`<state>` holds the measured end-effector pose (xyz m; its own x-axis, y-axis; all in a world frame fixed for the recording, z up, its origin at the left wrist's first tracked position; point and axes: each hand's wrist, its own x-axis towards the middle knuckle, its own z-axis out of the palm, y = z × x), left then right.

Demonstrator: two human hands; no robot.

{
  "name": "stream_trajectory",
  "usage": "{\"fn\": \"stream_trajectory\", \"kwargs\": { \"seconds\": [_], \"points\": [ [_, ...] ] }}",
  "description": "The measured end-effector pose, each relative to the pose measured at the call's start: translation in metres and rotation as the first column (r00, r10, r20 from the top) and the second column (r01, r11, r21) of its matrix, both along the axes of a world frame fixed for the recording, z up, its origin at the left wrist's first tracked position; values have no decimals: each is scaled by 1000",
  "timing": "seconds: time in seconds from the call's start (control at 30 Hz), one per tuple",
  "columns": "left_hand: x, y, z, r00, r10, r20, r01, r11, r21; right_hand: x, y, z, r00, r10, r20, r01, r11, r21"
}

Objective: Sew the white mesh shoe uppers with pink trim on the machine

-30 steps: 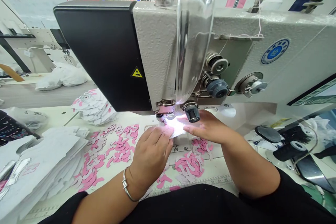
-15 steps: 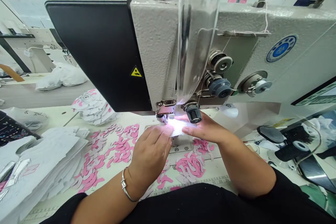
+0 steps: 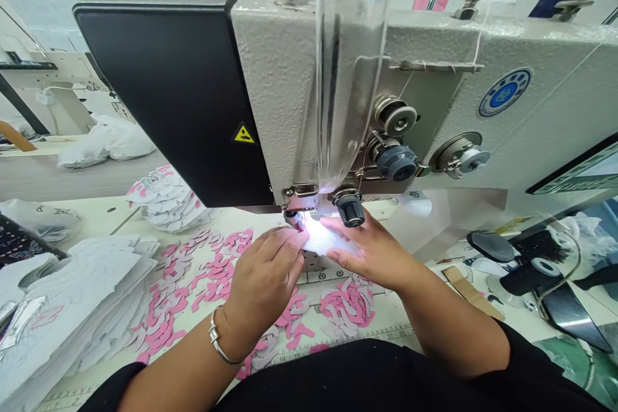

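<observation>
A brightly lit white fabric piece (image 3: 321,241) lies under the needle area of a sewing machine (image 3: 277,90). My left hand (image 3: 270,264) pinches the left edge of this piece just below the presser foot (image 3: 293,219). On the right, my right hand (image 3: 369,248) rests on the same piece, thumb and fingers apart, partly behind a black tension knob (image 3: 350,207). Glare hides the detail of the fabric at the needle. Pink and grey curved pieces (image 3: 347,306) lie scattered on the table in front of and left of the hands.
A stack of white cut panels (image 3: 96,290) fills the left side. Behind it stands a round pile of white and pink pieces (image 3: 167,196). A black thread spool (image 3: 535,277) and a dark tray (image 3: 572,315) are at the right. A ruler strip (image 3: 396,333) runs along the front edge.
The view has shifted slightly. My left hand has moved a little left and down, and more of the white fabric shows between my hands. My right hand's thumb and fingers are further apart.
</observation>
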<state>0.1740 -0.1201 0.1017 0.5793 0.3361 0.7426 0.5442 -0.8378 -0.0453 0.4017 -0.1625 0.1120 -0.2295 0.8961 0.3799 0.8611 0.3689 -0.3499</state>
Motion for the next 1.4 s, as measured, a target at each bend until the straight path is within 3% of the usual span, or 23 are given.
{"fn": "stream_trajectory", "kwargs": {
  "seconds": [0.67,0.97,1.1,1.2,1.27,1.33,1.4],
  "points": [
    [-9,11,-10,1000,5,4,-5,1000,-30,-25,-19,-6,986,-159,40,159,987,-4],
    [-4,19,-24,992,35,119,-19,991,-132,-31,-8,-18,980,-196,38,190,975,117],
    [-3,20,-26,984,62,169,-20,971,-240,-31,-5,-21,978,-205,43,198,972,127],
    [-4,20,-22,967,93,238,8,919,-393,-31,-5,-21,977,-207,49,199,972,125],
    [-4,21,-16,942,120,313,67,848,-526,-30,-5,-21,976,-211,54,203,972,122],
    [-3,23,-9,899,158,409,189,701,-688,-31,-5,-22,974,-215,64,206,970,126],
    [0,26,-3,822,206,530,380,496,-781,-31,-5,-21,972,-224,77,212,968,135]
  ]
}}
